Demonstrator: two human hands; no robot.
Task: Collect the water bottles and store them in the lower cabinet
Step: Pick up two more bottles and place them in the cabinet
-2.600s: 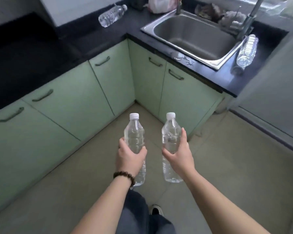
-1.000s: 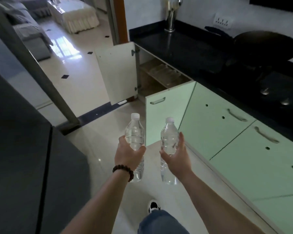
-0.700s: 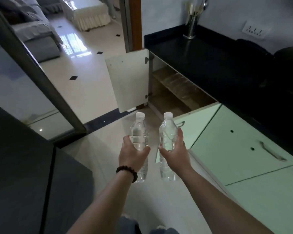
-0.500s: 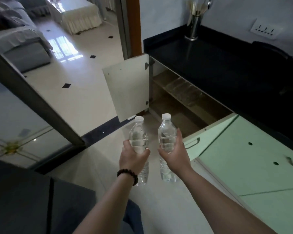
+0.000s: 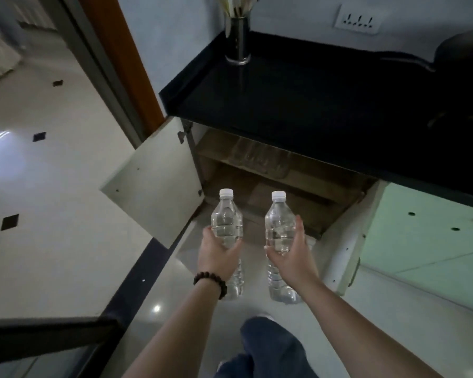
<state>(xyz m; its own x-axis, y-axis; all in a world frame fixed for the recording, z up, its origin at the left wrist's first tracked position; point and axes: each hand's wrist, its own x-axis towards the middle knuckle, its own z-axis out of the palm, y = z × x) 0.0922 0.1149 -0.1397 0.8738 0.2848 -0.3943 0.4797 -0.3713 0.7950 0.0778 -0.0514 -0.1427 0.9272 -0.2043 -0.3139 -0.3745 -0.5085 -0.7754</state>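
From the head view, the left hand (image 5: 216,255) and right hand (image 5: 291,257) each wrap a clear, white-capped plastic water bottle (image 5: 227,225) (image 5: 279,227) mid-body, upright before the open lower cabinet (image 5: 281,184); thin-walled, probably slick, best held at the waist.

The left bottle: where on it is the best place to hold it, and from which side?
Around the middle of the body, from the near side, as the left hand does now. The left bottle is upright, and its round body fits a wrapped palm; the cap is narrow and the base ribbed.
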